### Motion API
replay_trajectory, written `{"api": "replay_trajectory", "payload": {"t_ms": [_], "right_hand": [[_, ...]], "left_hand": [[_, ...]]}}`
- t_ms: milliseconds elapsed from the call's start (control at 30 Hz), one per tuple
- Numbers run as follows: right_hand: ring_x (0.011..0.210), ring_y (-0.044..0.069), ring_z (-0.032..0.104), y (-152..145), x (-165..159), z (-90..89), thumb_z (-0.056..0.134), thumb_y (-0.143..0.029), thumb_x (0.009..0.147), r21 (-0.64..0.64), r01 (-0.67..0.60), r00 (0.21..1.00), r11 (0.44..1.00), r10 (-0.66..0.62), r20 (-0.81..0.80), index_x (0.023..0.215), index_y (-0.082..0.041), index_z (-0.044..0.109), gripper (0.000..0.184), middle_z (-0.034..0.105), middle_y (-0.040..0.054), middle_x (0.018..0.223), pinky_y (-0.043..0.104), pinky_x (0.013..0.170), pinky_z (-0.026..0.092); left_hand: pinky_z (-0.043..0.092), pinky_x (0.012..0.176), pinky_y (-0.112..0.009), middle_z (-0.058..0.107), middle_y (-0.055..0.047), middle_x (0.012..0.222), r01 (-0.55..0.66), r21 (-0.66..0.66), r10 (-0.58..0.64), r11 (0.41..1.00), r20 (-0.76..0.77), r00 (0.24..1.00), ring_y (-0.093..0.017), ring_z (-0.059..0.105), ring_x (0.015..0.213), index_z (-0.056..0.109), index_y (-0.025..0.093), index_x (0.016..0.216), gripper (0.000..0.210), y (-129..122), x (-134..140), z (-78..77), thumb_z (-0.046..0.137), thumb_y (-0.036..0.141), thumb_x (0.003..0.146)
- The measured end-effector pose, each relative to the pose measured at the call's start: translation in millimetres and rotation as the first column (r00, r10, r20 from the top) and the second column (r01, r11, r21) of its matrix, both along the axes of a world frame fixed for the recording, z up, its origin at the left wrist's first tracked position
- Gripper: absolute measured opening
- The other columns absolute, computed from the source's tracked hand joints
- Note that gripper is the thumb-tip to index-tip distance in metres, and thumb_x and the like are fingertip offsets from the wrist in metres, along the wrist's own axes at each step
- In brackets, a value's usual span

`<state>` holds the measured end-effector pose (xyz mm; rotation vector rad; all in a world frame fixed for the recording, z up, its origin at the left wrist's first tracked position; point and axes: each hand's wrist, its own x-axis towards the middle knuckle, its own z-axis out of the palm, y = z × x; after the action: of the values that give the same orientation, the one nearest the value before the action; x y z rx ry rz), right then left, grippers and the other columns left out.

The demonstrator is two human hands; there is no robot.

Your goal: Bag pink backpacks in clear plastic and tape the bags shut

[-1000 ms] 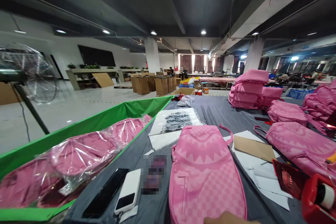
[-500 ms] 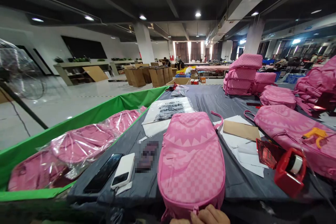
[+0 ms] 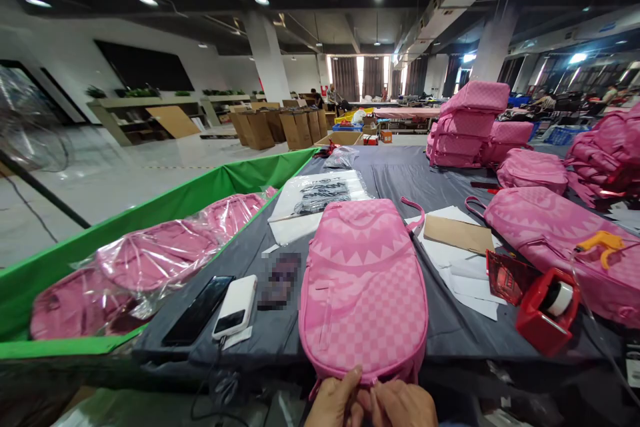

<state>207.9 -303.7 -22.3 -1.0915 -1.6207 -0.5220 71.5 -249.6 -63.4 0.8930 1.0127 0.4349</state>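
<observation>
A pink backpack (image 3: 365, 280) with a tooth pattern and checks lies front up on the dark cloth, its near end at the table's edge. My left hand (image 3: 334, 401) grips that near edge, thumb on top and fingers curled below. Beside it, my right hand (image 3: 403, 403) is closed, its fingertips pinched at the zipper along the same edge, where a small pink pull partly shows. The two hands almost touch, and the lower fingers are partly cut off by the frame.
Left are a white power bank (image 3: 235, 307), a black phone (image 3: 199, 310) and a green-walled bin (image 3: 165, 193) with bagged backpacks. Right are papers, cardboard (image 3: 459, 233), a red tape dispenser (image 3: 549, 312) and another backpack (image 3: 545, 227) bearing a yellow tagging gun (image 3: 603, 245). Backpacks (image 3: 470, 123) are stacked behind.
My left hand has come up into fuller view, its thumb now on the backpack's near edge. My right hand remains at the zipper. The view has tilted slightly downward.
</observation>
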Motion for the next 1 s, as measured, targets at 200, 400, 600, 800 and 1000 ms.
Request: {"api": "replay_trajectory", "payload": {"t_ms": [200, 400, 600, 800, 1000], "right_hand": [[0.05, 0.013, 0.058, -31.6, 72.1, 1.2, 0.059, -0.036, 0.106, -0.376, 0.044, 0.843, 0.926, -0.237, -0.483, 0.09, -0.018, 0.066, 0.025, 0.063, 0.0003, 0.068, 0.022, 0.049, 0.046], [0.063, 0.019, 0.057, 87.3, 135.9, 21.5, 0.069, -0.07, 0.073, -0.422, -0.184, 0.466, 0.888, -0.299, -0.833, 0.088, -0.014, 0.061, 0.059, 0.064, 0.0096, 0.078, 0.028, 0.056, 0.046], [0.07, 0.024, 0.059, 170.2, 157.0, 41.3, 0.068, -0.07, 0.056, -0.503, -0.395, 0.497, 0.769, -0.282, -0.821, 0.093, -0.012, 0.063, 0.07, 0.064, 0.0112, 0.079, 0.034, 0.062, 0.046], [0.087, 0.021, 0.058, 70.3, 92.8, 48.8, 0.054, -0.022, 0.101, -0.278, -0.005, 0.948, 0.961, -0.084, -0.308, 0.116, -0.017, 0.061, 0.017, 0.063, 0.0087, 0.099, 0.034, 0.077, 0.045], [0.103, 0.023, 0.056, 17.2, 1.8, 46.2, 0.046, -0.017, 0.11, -0.321, -0.197, 0.952, 0.926, 0.258, 0.163, 0.117, -0.013, 0.063, 0.019, 0.066, 0.0088, 0.108, 0.04, 0.095, 0.036]], "left_hand": [[0.017, 0.032, -0.021, 0.028, 0.004, 0.04, -0.131, -0.103, 0.143, 0.986, 0.111, 0.983, -0.008, 0.028, 0.029, 0.058, 0.013, 0.062, 0.078, -19.6, 2.0, 41.5, 0.067, 0.09, 0.057], [0.024, 0.036, -0.018, 0.021, 0.006, 0.04, -0.063, -0.166, 0.096, 0.984, 0.198, 0.976, -0.005, 0.026, 0.03, 0.041, 0.015, 0.052, 0.075, -25.5, -14.9, 65.3, 0.073, 0.081, 0.066], [0.019, 0.033, -0.02, 0.042, -0.001, 0.043, 0.139, -0.115, -0.124, 0.984, 0.133, 0.983, -0.013, 0.042, 0.033, 0.056, 0.014, 0.068, 0.079, -11.2, -41.2, 68.5, 0.062, 0.092, 0.063], [0.048, 0.081, -0.031, 0.07, -0.012, 0.103, 0.258, 0.777, 0.126, 0.575, -0.396, 0.91, -0.022, 0.063, 0.086, 0.072, 0.016, 0.112, 0.052, 72.6, -89.4, 114.2, 0.056, 0.061, 0.09], [0.04, 0.082, -0.039, 0.063, -0.015, 0.093, 0.88, 0.463, 0.343, -0.11, -0.813, 0.47, -0.027, 0.053, 0.088, 0.067, 0.009, 0.096, 0.023, 177.2, -81.2, 101.9, 0.051, 0.025, 0.097]]}}
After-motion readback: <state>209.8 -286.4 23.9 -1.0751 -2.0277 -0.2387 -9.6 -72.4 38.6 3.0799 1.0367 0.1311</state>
